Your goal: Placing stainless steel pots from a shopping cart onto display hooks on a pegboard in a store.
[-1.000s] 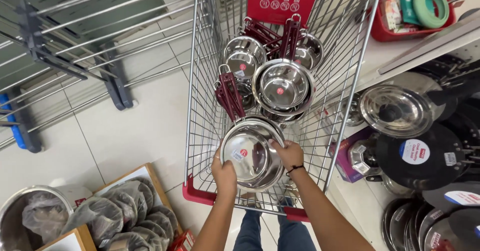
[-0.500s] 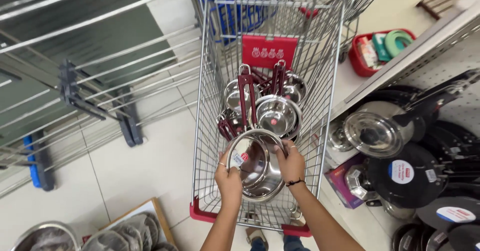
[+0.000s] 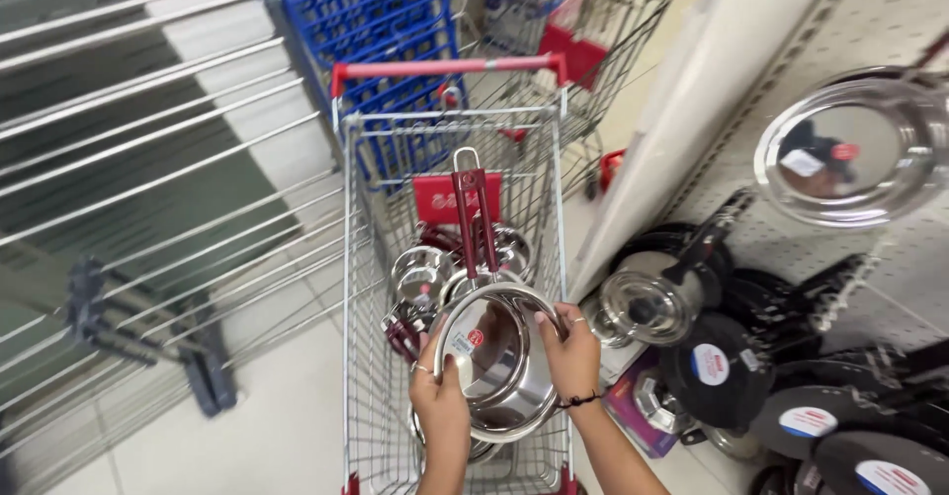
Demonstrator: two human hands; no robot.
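Head view is showing the left hand [image 3: 442, 408] and right hand [image 3: 570, 347] both gripping one steel saucepan [image 3: 502, 355] above the wire shopping cart [image 3: 361, 288], where about three more pans are lying; pale floor tiles [image 3: 257, 406], shop aisle

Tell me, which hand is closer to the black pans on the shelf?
Right. The right hand grips the steel pan's rim on the side facing the black pans; the left hand holds the rim's opposite side, farther from them.
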